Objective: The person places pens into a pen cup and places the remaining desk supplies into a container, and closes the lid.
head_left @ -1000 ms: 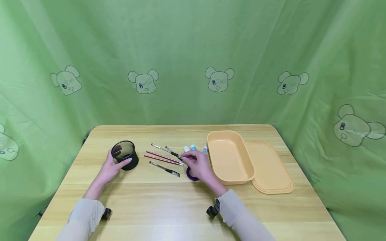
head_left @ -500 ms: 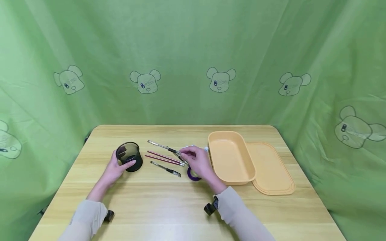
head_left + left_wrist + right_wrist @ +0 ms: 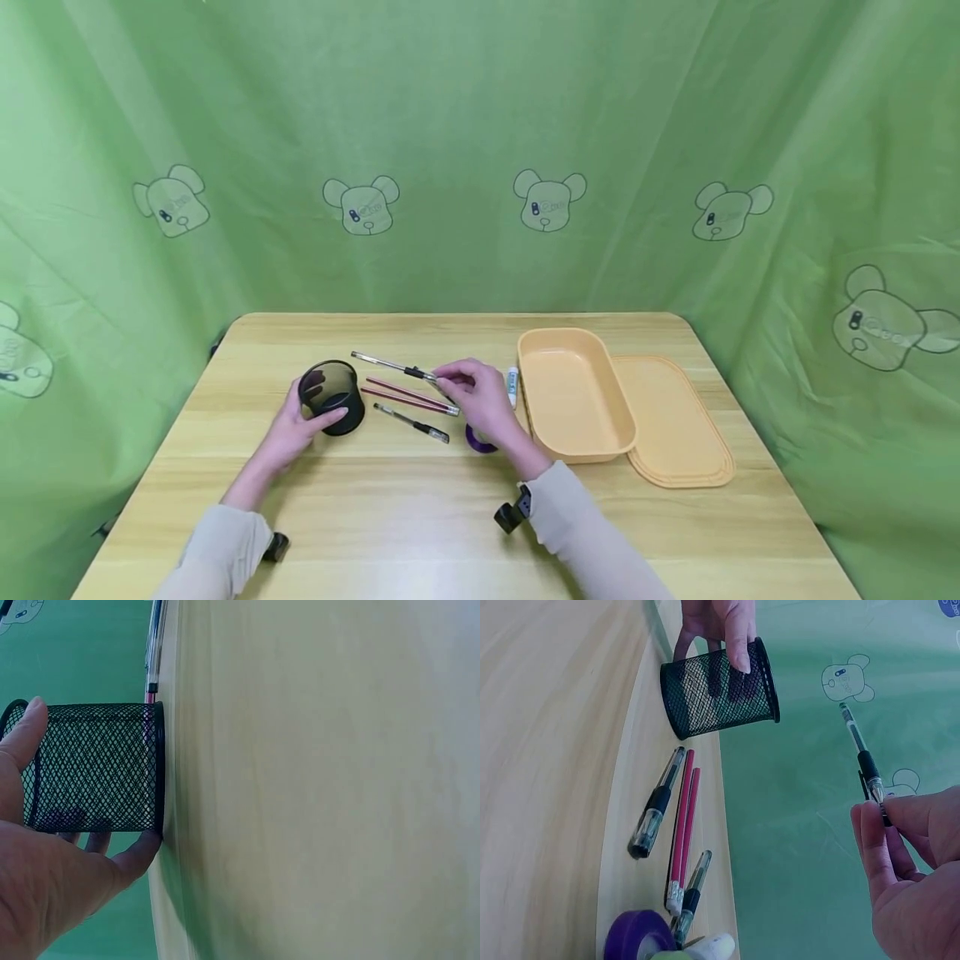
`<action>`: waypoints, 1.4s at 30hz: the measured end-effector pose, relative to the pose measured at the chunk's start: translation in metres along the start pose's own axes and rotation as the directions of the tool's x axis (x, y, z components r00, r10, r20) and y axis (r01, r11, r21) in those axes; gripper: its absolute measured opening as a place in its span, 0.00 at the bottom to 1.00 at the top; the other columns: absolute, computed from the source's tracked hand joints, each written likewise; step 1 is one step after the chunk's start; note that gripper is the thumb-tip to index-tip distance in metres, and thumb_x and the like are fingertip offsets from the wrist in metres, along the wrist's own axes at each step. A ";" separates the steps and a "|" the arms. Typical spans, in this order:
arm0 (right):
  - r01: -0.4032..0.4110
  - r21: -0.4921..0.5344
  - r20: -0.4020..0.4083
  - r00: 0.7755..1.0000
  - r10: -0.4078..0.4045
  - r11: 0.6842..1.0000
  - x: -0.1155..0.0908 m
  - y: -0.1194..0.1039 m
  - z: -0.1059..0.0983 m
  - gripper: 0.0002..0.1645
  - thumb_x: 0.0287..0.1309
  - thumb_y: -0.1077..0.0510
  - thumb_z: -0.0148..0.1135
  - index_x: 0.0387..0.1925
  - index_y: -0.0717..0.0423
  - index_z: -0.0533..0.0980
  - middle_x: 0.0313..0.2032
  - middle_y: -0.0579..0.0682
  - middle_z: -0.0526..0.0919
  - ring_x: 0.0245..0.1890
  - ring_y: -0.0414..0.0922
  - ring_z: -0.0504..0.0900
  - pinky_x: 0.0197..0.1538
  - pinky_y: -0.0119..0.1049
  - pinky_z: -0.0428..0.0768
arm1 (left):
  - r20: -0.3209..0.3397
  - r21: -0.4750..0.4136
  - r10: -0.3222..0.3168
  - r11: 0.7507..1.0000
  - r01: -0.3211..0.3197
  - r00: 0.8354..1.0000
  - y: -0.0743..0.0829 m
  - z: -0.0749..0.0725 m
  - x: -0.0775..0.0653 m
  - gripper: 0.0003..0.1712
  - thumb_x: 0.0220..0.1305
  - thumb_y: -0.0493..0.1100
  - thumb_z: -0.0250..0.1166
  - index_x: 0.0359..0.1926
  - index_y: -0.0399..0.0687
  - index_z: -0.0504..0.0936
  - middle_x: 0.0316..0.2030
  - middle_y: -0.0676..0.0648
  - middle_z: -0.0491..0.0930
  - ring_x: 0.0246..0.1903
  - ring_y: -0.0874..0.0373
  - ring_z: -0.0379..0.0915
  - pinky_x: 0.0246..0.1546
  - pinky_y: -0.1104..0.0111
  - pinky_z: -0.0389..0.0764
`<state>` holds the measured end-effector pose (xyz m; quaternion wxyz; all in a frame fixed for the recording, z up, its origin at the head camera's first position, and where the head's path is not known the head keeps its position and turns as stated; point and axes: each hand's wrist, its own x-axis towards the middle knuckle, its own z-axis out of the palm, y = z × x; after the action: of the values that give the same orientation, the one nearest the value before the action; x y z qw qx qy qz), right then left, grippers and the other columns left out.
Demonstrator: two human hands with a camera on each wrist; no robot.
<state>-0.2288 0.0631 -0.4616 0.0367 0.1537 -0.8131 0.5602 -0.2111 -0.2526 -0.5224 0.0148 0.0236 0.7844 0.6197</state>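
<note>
My left hand (image 3: 291, 432) grips a black mesh pen holder (image 3: 349, 417) by its side, thumb across the near face. In the left wrist view the fingers wrap around the mesh wall, its base close to the tabletop. My right hand (image 3: 486, 407) pinches a clear pen with a black grip (image 3: 861, 746) near its capped-looking end, raised above the table, the far tip pointing toward the holder. Between the hands lie two red pencils (image 3: 408, 396) and another black-grip pen (image 3: 411, 422). A third pen (image 3: 693, 896) lies beside the pencils, mostly hidden by my right hand in the head view.
A purple tape roll (image 3: 478, 440) lies under my right wrist. A glue stick (image 3: 512, 386) stands beside a peach-coloured box (image 3: 577, 400), whose lid (image 3: 678, 421) lies to its right. A white-capped item (image 3: 716, 945) sits by the tape. Green curtains (image 3: 450, 267) surround the table.
My right hand has lifted the pen off the table and carried it left. The left hand has shifted the pen holder slightly right and nearer.
</note>
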 end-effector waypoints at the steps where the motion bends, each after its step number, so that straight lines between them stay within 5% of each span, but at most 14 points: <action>1: 0.002 -0.002 0.002 1.000 -0.002 1.000 0.000 -0.001 0.001 0.08 0.57 0.61 0.66 0.40 0.51 0.83 0.37 0.47 0.85 0.34 0.39 0.84 0.40 0.28 0.83 | 0.003 0.001 0.000 1.000 0.000 1.000 -0.001 0.001 0.000 0.53 0.54 0.43 0.73 0.73 0.45 0.49 0.71 0.36 0.53 0.72 0.39 0.40 0.69 0.40 0.36; 11: 0.026 0.006 0.008 1.000 -0.026 1.000 0.004 -0.006 0.007 0.08 0.58 0.59 0.66 0.41 0.52 0.83 0.37 0.46 0.85 0.35 0.39 0.83 0.40 0.28 0.83 | -0.009 0.023 0.027 0.999 -0.027 1.000 -0.015 0.003 0.003 0.53 0.52 0.48 0.73 0.73 0.52 0.50 0.71 0.39 0.55 0.71 0.40 0.43 0.69 0.39 0.37; 42: 0.059 -0.024 0.034 0.998 -0.058 0.998 0.024 -0.017 0.037 0.09 0.59 0.56 0.65 0.41 0.51 0.84 0.36 0.44 0.84 0.32 0.36 0.81 0.38 0.28 0.82 | 0.003 0.047 0.015 0.999 -0.015 1.000 -0.012 0.013 0.002 0.54 0.51 0.52 0.74 0.72 0.53 0.52 0.70 0.42 0.56 0.71 0.41 0.44 0.68 0.38 0.39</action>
<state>-0.2420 0.0186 -0.4540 0.0415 0.1863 -0.8158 0.5459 -0.2128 -0.2426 -0.5370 0.0104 0.0307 0.7985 0.6012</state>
